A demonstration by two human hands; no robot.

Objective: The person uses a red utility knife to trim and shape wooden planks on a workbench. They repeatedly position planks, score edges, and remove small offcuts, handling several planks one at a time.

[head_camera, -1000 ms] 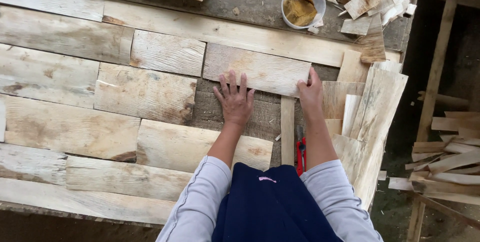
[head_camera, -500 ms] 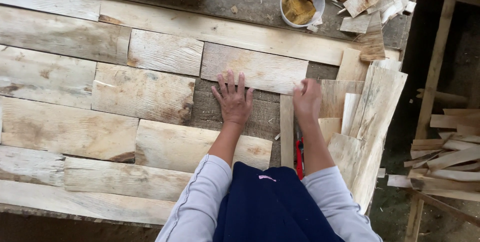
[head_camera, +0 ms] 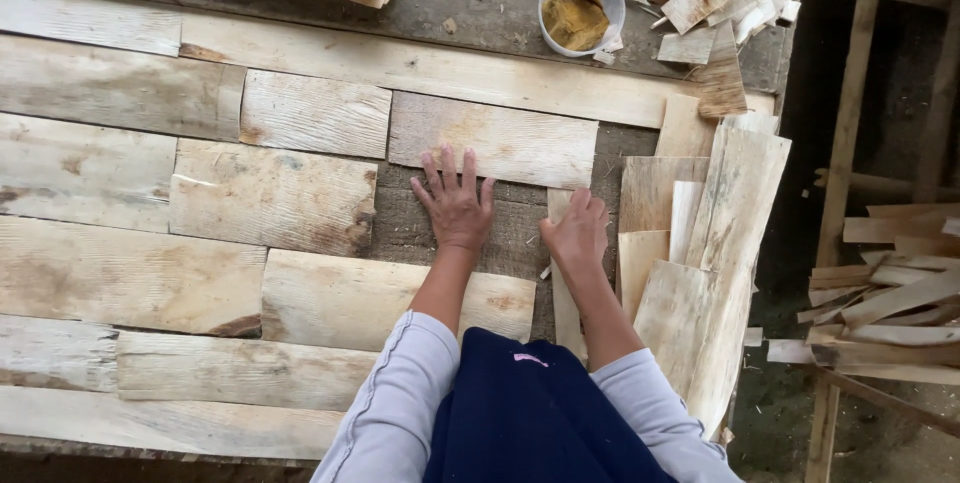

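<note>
Just right of the flat, spread left hand [head_camera: 458, 208], the right hand [head_camera: 577, 235] loosely grips the top of 1 narrow veneer strip [head_camera: 567, 293], probably light, thin and brittle, so best held by its edges.

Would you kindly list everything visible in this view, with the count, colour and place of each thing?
Wood pieces: many, pale tan, laid flat in rows across the board.
Dark base board: one, grey-brown, showing in the gaps.
Narrow strip: one, pale, under the right hand.
Loose veneer stack: several, pale, right side.
Plastic tub: one, clear, brown paste inside, top.
Scrap slats: several, pale, far right.
Left hand: flat on the base board.
Right hand: on the strip.
</note>
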